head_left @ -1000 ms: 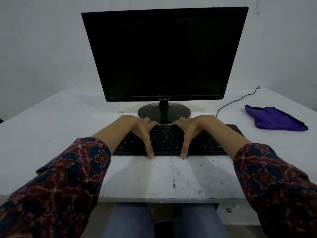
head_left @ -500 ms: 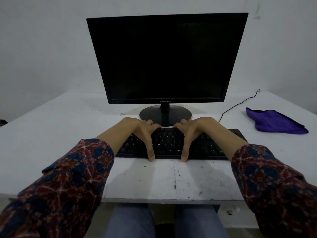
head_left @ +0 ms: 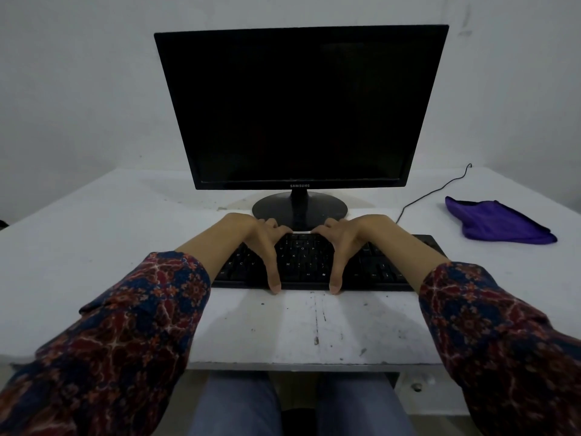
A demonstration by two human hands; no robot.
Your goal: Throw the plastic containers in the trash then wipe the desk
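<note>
Across the middle of the desk (head_left: 94,247), the left hand (head_left: 264,243) and right hand (head_left: 342,243) each clamp the keyboard (head_left: 305,259), thumb on its near edge, fingers hooked over its far edge, likely to shift it for wiping. Right of them the cloth (head_left: 496,225) lies ready; no plastic containers show.

The desk (head_left: 94,247) is white and wide, and its top is a bit dirty. A black monitor (head_left: 298,105) stands in the middle on a round foot (head_left: 270,209). A black keyboard (head_left: 301,259) lies flat just in front of the foot. A purple cloth (head_left: 496,223) lies in a loose heap far to the right. A thin black cable (head_left: 434,191) runs across the desk from behind the keyboard to the back edge. Small dark marks (head_left: 316,322) dot the front part.
</note>
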